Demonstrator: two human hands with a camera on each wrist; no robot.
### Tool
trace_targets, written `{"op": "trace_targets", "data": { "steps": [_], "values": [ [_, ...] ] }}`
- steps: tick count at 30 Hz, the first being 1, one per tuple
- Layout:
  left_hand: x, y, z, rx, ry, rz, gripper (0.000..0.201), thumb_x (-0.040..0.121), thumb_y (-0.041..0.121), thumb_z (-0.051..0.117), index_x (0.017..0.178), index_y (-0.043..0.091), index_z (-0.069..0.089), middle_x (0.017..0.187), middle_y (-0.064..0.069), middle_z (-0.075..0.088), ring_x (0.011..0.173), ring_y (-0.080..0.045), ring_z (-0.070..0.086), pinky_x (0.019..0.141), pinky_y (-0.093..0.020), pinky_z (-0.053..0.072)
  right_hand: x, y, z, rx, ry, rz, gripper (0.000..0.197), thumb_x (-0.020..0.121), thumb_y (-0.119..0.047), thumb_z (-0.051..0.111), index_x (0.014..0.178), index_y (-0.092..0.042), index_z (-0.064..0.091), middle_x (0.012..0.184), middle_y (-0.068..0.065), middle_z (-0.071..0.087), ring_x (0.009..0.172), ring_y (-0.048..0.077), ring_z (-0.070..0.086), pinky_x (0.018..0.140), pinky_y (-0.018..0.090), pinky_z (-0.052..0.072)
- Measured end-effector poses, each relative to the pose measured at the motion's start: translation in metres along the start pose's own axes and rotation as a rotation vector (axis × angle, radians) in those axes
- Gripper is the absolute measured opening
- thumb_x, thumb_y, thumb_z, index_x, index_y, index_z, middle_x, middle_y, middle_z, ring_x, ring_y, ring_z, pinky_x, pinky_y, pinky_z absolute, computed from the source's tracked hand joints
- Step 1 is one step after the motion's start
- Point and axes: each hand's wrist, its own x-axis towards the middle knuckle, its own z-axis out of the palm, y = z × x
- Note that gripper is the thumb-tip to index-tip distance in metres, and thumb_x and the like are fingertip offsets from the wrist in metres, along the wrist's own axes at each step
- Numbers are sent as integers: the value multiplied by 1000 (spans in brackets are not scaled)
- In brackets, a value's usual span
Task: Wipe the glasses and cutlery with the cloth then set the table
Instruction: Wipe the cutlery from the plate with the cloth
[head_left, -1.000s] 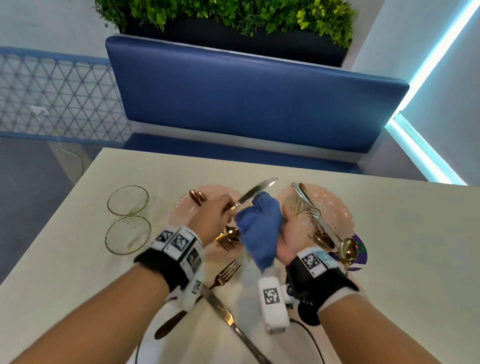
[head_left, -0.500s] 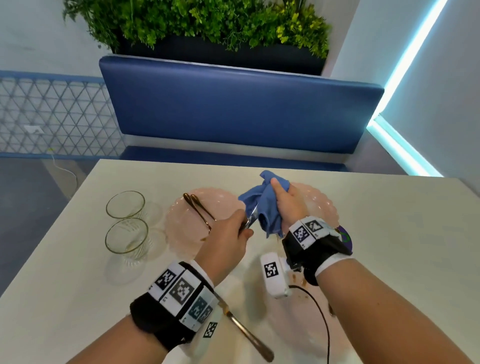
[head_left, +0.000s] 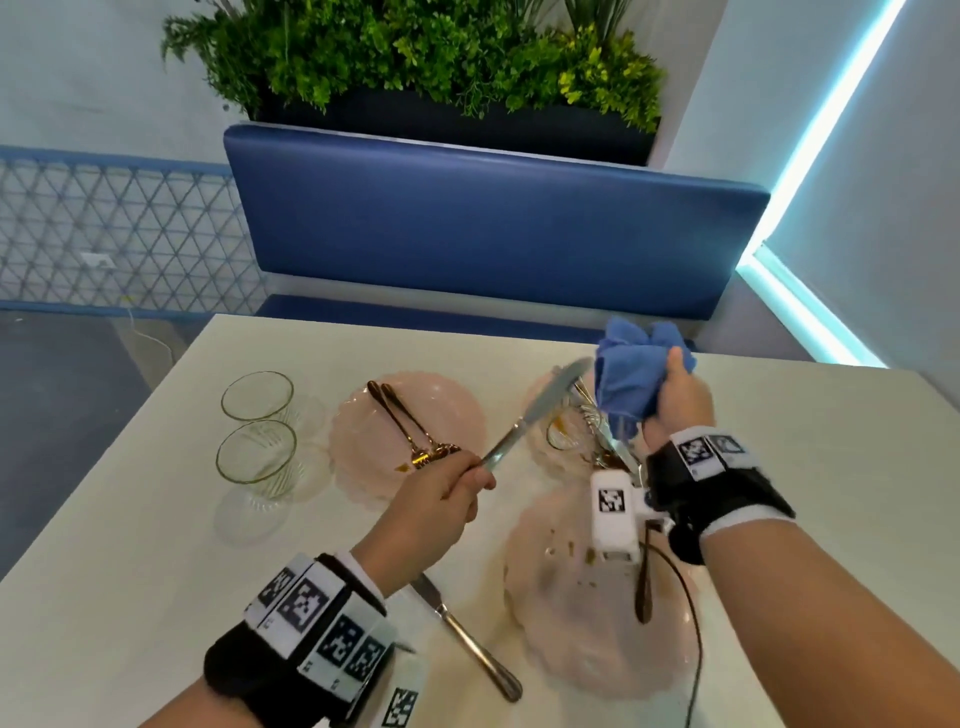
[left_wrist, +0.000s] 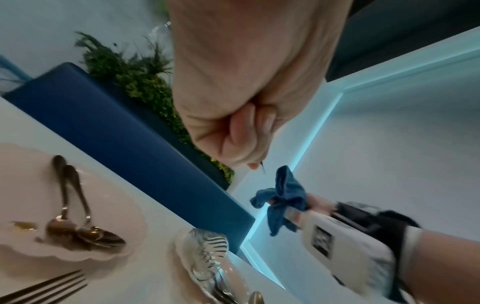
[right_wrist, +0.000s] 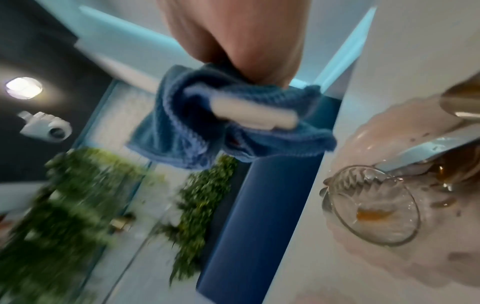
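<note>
My left hand (head_left: 441, 499) grips the handle of a silver knife (head_left: 535, 413), whose blade points up and right toward the cloth. My right hand (head_left: 675, 400) holds a bunched blue cloth (head_left: 634, 371) just past the blade tip; the cloth (right_wrist: 207, 121) also shows in the right wrist view and the cloth (left_wrist: 283, 197) in the left wrist view. Two clear glasses (head_left: 257, 423) stand at the left. Two bronze spoons (head_left: 410, 426) lie on a pink plate (head_left: 441, 400). A third glass (right_wrist: 374, 207) with an amber stain lies among cutlery on the right pink plate (right_wrist: 389, 267).
A second knife (head_left: 467, 639) lies on the white table (head_left: 156, 571) near me. A soiled pink plate (head_left: 582, 623) with a dark spoon sits at the front right. A fork (left_wrist: 44, 288) lies by the left plate. A blue bench (head_left: 493, 228) and plants stand behind the table.
The cloth has slid off the knife blade and moved up and right with my right hand. The blade, wrapped in cloth before, is bare now. My view has tilted upward.
</note>
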Motion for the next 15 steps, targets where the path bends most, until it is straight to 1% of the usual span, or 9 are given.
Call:
{"op": "trace_targets", "data": {
  "steps": [1,2,4,6,8,10,12,13,15],
  "values": [
    [0,-2,-1,-49,40,-13,23,99,17,39,86,14,58,39,12,39,38,-3,32,46,-20,27,-8,3,1,-35,-68,28,34,92,-50,42,81,-20,54,98,8,61,88,26,61,82,41,51],
    [0,-4,2,-72,58,-18,22,99,17,39,88,13,58,39,12,38,38,-2,32,45,-19,27,-12,13,3,-30,-163,124,38,90,-56,42,82,-21,54,92,5,61,88,27,60,81,41,51],
    [1,-1,14,-83,56,-15,21,98,13,40,84,13,56,44,11,38,36,-1,31,40,-16,25,-42,24,10,-6,-397,232,32,94,-48,41,91,-20,55,90,5,61,97,27,60,78,38,50],
    [4,4,25,-113,56,-57,27,95,2,38,72,10,49,50,0,41,32,-2,31,35,-16,24,-81,40,18,-20,-534,288,32,99,-37,38,110,-14,58,108,12,65,111,27,58,86,41,51],
    [6,4,28,-190,65,-144,33,92,-7,34,64,8,43,47,-7,40,26,-5,32,32,-14,24,-104,53,20,-45,-599,260,35,98,-35,40,123,-13,55,124,17,60,116,30,56,99,46,46],
    [5,2,27,-300,42,-220,30,92,-8,35,70,11,45,46,-6,45,27,-3,39,32,-13,30,-106,54,14,-115,-626,231,36,99,-31,41,129,-15,50,130,18,56,120,30,54,106,48,40],
    [4,0,30,-455,-24,-252,21,92,-4,42,85,10,55,59,-6,59,49,-9,55,42,-18,45,-102,52,7,-143,-631,158,28,97,-24,46,123,-19,54,126,10,60,118,25,56,106,45,41],
    [4,-1,30,-529,-38,-258,17,92,0,46,93,11,58,73,-7,64,66,-15,59,56,-23,53,-98,49,2,-177,-645,102,23,96,-22,49,117,-24,57,122,5,63,115,22,58,104,44,43],
    [9,-3,27,-670,7,-259,22,89,14,54,111,15,58,98,-6,66,90,-22,60,82,-37,48,-98,40,-6,-280,-681,-24,17,93,-27,54,106,-35,61,114,-1,67,111,20,61,101,43,46]
  ]
}}
